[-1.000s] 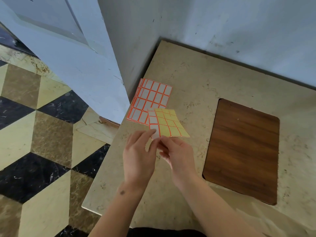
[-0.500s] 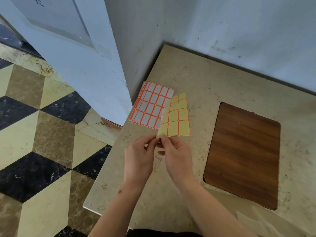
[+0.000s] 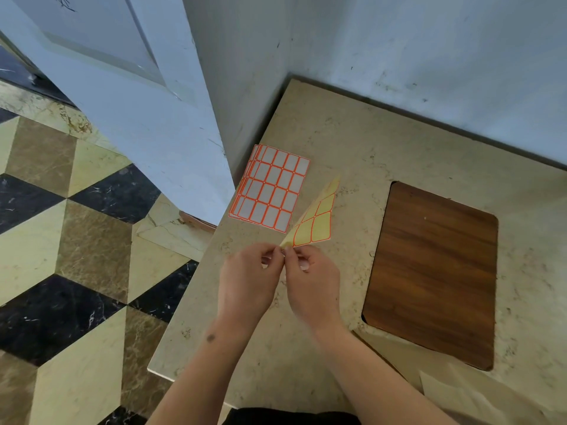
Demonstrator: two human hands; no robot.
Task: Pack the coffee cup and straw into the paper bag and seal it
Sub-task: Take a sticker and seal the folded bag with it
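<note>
1. Paper bag (image 3: pixel 478 400): only a pale, creased part of it shows at the near right corner of the marble table (image 3: pixel 352 142), lying flat and overlapping the near edge of the wooden inset panel (image 3: pixel 432 271). No cup or straw shows in this view.
2. The table's near-left edge runs close under the person's forearms, with the patterned floor (image 3: pixel 61 271) dropping away just beyond it.
3. The left hand (image 3: pixel 245 280) and right hand (image 3: pixel 313 280) meet above the table, fingertips touching. Both pinch the bottom corner of a yellow sticker sheet (image 3: pixel 316 222); the other fingers are curled in.
4. The sheet stands up and leans away toward the far right, seen almost edge-on.
5. Just beyond it, a stack of white, orange-bordered label sheets (image 3: pixel 270 188) lies flat near the table's left edge, close to the white door (image 3: pixel 138 118).
6. Bare marble stretches between the stack, the panel and the far wall (image 3: pixel 399 41).
7. Compared with half a second ago, the yellow sheet has turned from nearly face-on to a narrow sliver, and the hands have closed tighter at its corner.
</note>
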